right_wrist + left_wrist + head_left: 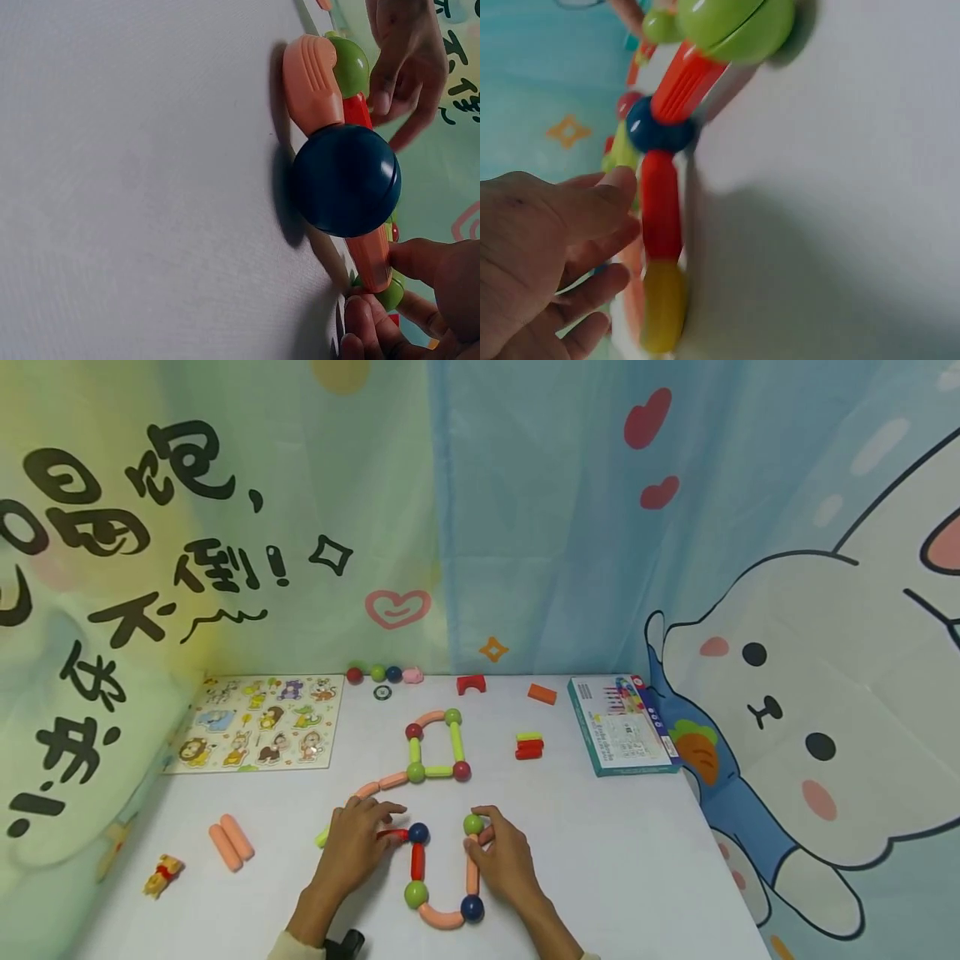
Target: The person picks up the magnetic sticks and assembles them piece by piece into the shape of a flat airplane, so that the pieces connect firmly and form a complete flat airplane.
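In the head view, my left hand hovers at a red magnetic rod joined to a blue ball. Its fingers are loosely bent, and the left wrist view shows the thumb beside the red rod, with a yellow rod at that rod's far end. My right hand pinches a green ball on top of an upright-running peach rod. That rod meets another blue ball, then a curved peach rod, a larger green ball and a second red rod.
Beyond the hands lies a closed loop of rods and balls, with a green ball at one corner. A sticker board, a boxed set, loose peach rods, stacked short rods and a bear figure surround it.
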Available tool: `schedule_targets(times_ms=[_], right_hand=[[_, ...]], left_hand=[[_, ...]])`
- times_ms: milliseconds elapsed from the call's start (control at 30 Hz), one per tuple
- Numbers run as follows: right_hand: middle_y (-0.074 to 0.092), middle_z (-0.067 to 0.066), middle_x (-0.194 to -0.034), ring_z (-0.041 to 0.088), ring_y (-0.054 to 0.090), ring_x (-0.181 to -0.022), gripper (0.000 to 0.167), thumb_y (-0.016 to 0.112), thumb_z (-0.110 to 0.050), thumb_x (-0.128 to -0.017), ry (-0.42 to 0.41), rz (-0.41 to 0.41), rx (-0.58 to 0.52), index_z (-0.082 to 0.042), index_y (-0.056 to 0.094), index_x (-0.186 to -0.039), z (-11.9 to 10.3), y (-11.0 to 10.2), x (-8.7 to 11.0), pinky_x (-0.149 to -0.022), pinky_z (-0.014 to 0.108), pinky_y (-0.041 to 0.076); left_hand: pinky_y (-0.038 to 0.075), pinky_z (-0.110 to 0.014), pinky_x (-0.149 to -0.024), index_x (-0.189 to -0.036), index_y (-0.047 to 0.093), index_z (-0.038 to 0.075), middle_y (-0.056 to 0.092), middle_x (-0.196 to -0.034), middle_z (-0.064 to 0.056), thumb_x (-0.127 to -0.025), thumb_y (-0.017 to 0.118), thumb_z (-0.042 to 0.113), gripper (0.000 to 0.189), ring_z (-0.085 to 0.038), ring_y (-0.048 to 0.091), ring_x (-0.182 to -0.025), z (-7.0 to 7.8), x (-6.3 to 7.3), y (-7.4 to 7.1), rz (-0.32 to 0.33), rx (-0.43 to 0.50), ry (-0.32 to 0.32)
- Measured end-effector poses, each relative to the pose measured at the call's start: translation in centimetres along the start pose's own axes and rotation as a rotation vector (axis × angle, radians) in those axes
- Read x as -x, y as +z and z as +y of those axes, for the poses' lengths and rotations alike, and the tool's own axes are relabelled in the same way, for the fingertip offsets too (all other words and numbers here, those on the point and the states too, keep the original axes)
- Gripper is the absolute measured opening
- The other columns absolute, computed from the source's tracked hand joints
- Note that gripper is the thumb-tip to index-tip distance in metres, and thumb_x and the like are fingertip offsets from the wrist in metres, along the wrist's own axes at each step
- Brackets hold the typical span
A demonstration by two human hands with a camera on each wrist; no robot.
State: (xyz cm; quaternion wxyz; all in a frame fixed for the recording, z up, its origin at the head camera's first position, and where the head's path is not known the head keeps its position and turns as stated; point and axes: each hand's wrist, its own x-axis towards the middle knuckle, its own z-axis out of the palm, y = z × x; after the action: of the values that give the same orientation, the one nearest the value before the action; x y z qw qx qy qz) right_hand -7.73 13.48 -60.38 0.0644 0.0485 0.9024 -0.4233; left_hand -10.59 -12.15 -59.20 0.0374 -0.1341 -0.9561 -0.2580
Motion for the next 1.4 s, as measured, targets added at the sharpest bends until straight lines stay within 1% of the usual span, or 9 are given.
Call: schedule_targets(times_ms=[133, 233, 467, 600, 833, 1000, 1133, 1300, 1400], right_hand=[[0.063, -0.002, -0.091, 0.009, 0.055, -0.068, 0.05, 0.08, -0.015, -0.093, -0.01, 0.0, -0.001, -0.017, 0.063, -0.14, 0.1, -0.1, 0.0, -0.058, 0.022, 0.045], [0.063, -0.002, -0.091, 0.009, 0.054, -0.067, 0.05, 0.081, -0.014, -0.093, -0.016, 0.003, -0.002, -0.017, 0.063, -0.14, 0.1, -0.1, 0.0, -0.058, 0.022, 0.045], [0.062, -0.003, -0.091, 0.01, 0.056, -0.068, 0.05, 0.081, -0.016, -0.094, 0.02, -0.016, -0.024, -0.019, 0.063, -0.14, 0.2, -0.1, 0.2, -0.057, 0.022, 0.046], [0.062, -0.003, -0.092, 0.011, 0.056, -0.069, 0.05, 0.08, -0.017, -0.094, 0.02, -0.026, -0.036, -0.019, 0.063, -0.141, 0.1, -0.1, 0.2, -0.058, 0.023, 0.047], [0.062, -0.004, -0.092, 0.011, 0.056, -0.071, 0.049, 0.08, -0.017, -0.094, 0.015, -0.034, -0.039, -0.019, 0.063, -0.14, 0.0, -0.1, 0.2, -0.06, 0.022, 0.046], [0.062, -0.004, -0.092, 0.01, 0.056, -0.071, 0.049, 0.08, -0.017, -0.094, 0.007, -0.031, -0.038, -0.019, 0.063, -0.14, 0.0, -0.2, 0.2, -0.06, 0.023, 0.047], [0.062, -0.003, -0.092, 0.01, 0.056, -0.071, 0.049, 0.08, -0.017, -0.094, 0.0, -0.02, -0.038, -0.019, 0.063, -0.14, 0.0, -0.4, 0.2, -0.059, 0.022, 0.047], [0.063, -0.002, -0.092, 0.01, 0.056, -0.071, 0.049, 0.081, -0.017, -0.094, -0.005, -0.021, -0.044, -0.018, 0.063, -0.14, 0.1, -0.4, 0.1, -0.06, 0.022, 0.046], [0.064, -0.001, -0.092, 0.01, 0.056, -0.07, 0.049, 0.081, -0.017, -0.094, -0.019, -0.031, -0.038, -0.019, 0.063, -0.139, 0.1, -0.3, 0.1, -0.059, 0.022, 0.046]], left_hand=[[0.044, -0.044, -0.081, -0.112, 0.078, 0.021, 0.075, -0.096, -0.002, -0.079, 0.093, 0.012, 0.037, -0.025, 0.061, -0.095, -1.3, 0.6, -1.6, 0.091, -0.04, -0.053], [0.047, -0.048, -0.08, -0.113, 0.076, 0.016, 0.073, -0.098, -0.008, -0.079, 0.094, 0.015, 0.038, -0.03, 0.062, -0.095, -2.6, 1.0, -2.7, 0.116, -0.068, -0.107], [0.048, -0.054, -0.075, -0.108, 0.072, 0.007, 0.07, -0.094, -0.014, -0.082, 0.091, 0.018, 0.034, -0.033, 0.063, -0.087, -5.2, 2.1, -3.5, 0.005, -0.113, -0.265], [0.048, -0.052, -0.071, -0.1, 0.072, 0.006, 0.069, -0.089, -0.012, -0.085, 0.089, 0.016, 0.025, -0.031, 0.063, -0.081, -5.9, 2.4, -3.0, -0.003, -0.132, -0.279], [0.048, -0.052, -0.07, -0.102, 0.071, 0.004, 0.068, -0.087, -0.013, -0.087, 0.086, 0.015, 0.024, -0.032, 0.063, -0.08, -5.8, 2.5, -2.8, 0.03, -0.131, -0.273], [0.046, -0.051, -0.073, -0.107, 0.07, 0.002, 0.07, -0.092, -0.015, -0.09, 0.084, 0.013, 0.024, -0.033, 0.063, -0.084, -4.3, 2.3, -2.7, 0.128, -0.092, -0.256], [0.044, -0.046, -0.075, -0.106, 0.072, 0.007, 0.073, -0.094, -0.011, -0.086, 0.088, 0.012, 0.027, -0.032, 0.063, -0.088, -1.3, 1.3, -1.6, 0.23, -0.039, -0.14], [0.045, -0.038, -0.079, -0.105, 0.073, 0.018, 0.073, -0.096, 0.0, -0.084, 0.091, 0.02, 0.028, -0.018, 0.058, -0.09, 3.3, -0.2, 1.4, 0.181, -0.026, 0.065], [0.044, -0.034, -0.08, -0.106, 0.073, 0.022, 0.073, -0.097, 0.004, -0.084, 0.091, 0.025, 0.029, -0.014, 0.054, -0.09, 5.0, -0.9, 3.1, 0.133, -0.057, 0.132]])
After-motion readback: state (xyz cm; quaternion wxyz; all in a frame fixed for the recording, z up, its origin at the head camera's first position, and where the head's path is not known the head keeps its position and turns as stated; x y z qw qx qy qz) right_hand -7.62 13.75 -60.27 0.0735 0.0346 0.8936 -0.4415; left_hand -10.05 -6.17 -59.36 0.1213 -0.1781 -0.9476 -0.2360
